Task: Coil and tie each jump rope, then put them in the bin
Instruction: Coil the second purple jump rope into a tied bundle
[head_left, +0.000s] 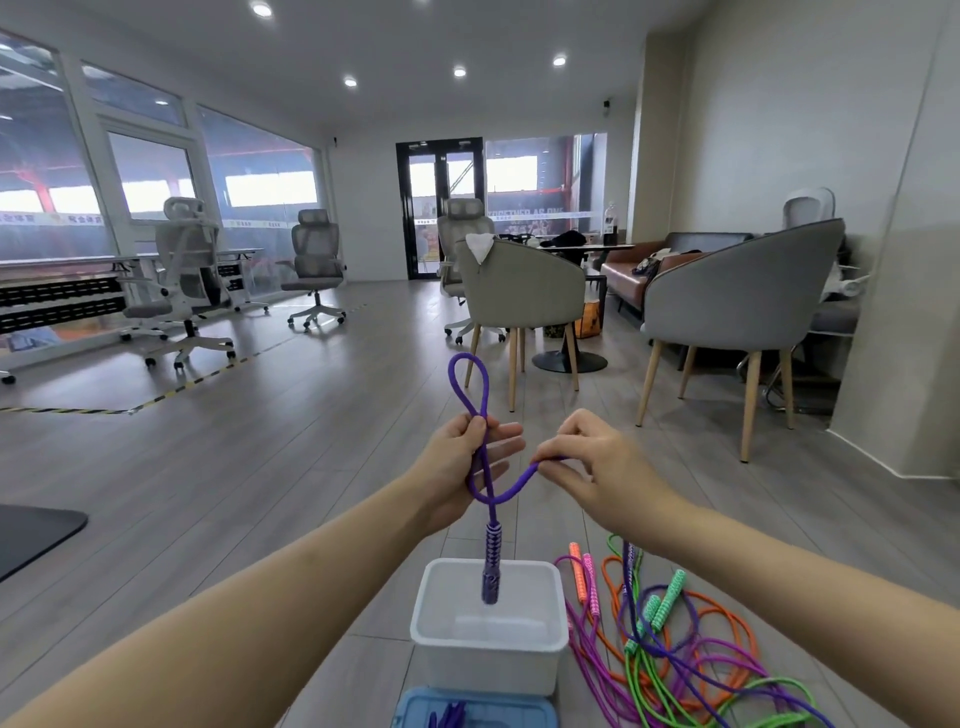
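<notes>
Seen from a head camera, looking down past two bare forearms to a white rectangular plastic bin (488, 649) on a grey wood-plank floor (218, 467), with office chairs and armchairs well beyond. Above the bin, held in the air: a purple braided jump rope (480, 457). Left hand (457, 467), above and slightly left of the bin, fingers curled round the rope where two strands cross, a narrow loop (469, 384) standing upright out of the grip. Right hand (587, 462), above and to the right of the bin, thumb and fingertips pinching the rope's running strand, which sags in a short curve between the hands. Hanging straight down from the left hand, the rope's purple patterned handle (491, 566), its tip dangling just over the bin's open top, apparently not touching it. Right of the bin, a loose tangle of orange, green, pink and purple jump ropes (685, 649) on the floor, uncoiled. Nearer than the bin, a blue plastic lid (475, 709) at the bottom edge. Judged as early coiling of the first rope, the bin seemingly empty. For a tidy coil: left grip kept firm at the crossing, each new loop drawn by the right hand to match the first, strands laid side by side without twisting, enough tail saved for the tie.
</notes>
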